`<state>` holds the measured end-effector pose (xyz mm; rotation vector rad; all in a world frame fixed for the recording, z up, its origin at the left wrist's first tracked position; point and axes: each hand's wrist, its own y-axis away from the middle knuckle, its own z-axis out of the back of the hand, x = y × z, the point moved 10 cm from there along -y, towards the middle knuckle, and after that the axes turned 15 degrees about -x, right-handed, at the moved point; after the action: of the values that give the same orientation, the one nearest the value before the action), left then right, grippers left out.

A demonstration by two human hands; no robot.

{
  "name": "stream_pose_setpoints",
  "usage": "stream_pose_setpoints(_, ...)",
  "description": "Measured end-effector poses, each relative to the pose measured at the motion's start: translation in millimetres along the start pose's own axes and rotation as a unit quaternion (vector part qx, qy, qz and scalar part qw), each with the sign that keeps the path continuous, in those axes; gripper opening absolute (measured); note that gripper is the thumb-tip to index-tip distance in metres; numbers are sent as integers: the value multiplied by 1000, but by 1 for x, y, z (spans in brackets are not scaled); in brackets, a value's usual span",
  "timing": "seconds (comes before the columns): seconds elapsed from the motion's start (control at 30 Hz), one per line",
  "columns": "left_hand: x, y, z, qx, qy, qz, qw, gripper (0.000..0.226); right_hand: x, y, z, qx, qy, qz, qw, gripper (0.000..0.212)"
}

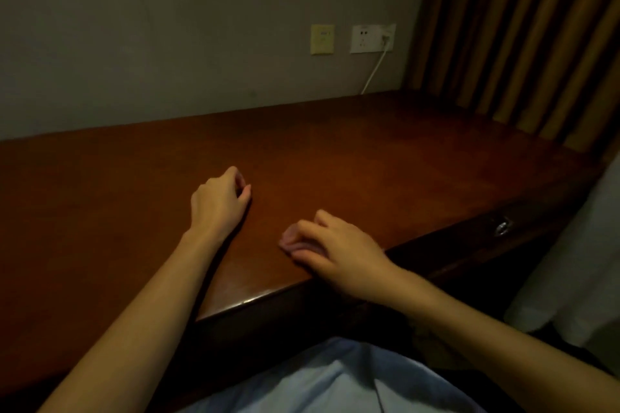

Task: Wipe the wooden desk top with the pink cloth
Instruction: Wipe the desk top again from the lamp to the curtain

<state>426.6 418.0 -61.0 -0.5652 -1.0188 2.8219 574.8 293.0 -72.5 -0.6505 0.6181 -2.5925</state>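
Cloth: the cloth (289, 239) is small, pale pink and bunched up; only a wad of it shows past my fingertips, the rest hidden under my hand.
Where it lies: on the desk (369, 157), near the front edge, right of middle.
Right hand: my right hand (345, 255) grips the cloth, fingers curled over it and thumb against its near side.
Left hand: my left hand (218, 201) rests on the desk further in, apart from the cloth, fingers loosely curled and holding nothing.
Desk: dark reddish-brown wood with a dull shine, its back edge against the wall (167, 27).
Front of desk: a drawer with a metal lock (502, 227).
Wall: a yellowish plate (322, 39) beside a white socket (372, 38); a white cable (375, 70) runs down behind the desk.
Right side: a striped curtain (520, 37) and white bedding (577, 261).
In the way: my left forearm lies across the near desk.
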Motion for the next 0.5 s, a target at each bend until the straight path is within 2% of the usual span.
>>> stream_pose_setpoints(0.17, 0, 2, -5, 12, 16, -3, 1000, 16, -117, 5, 43, -17, 31, -139, 990, 10)
stream_pose_setpoints(0.23, -4, 1, -6, 10, 18, -7, 1000, 16, -143, -10, 46, -39, 68, -163, 983, 14)
stream_pose_setpoints(0.37, -8, 2, -7, 11, 15, -11, 1000, 15, -118, -41, 21, -48, 104, -143, 983, 17)
stream_pose_setpoints(0.5, -3, 3, -2, 5, 7, -7, 1000, 15, -50, -24, 6, -8, 25, -40, 999, 17)
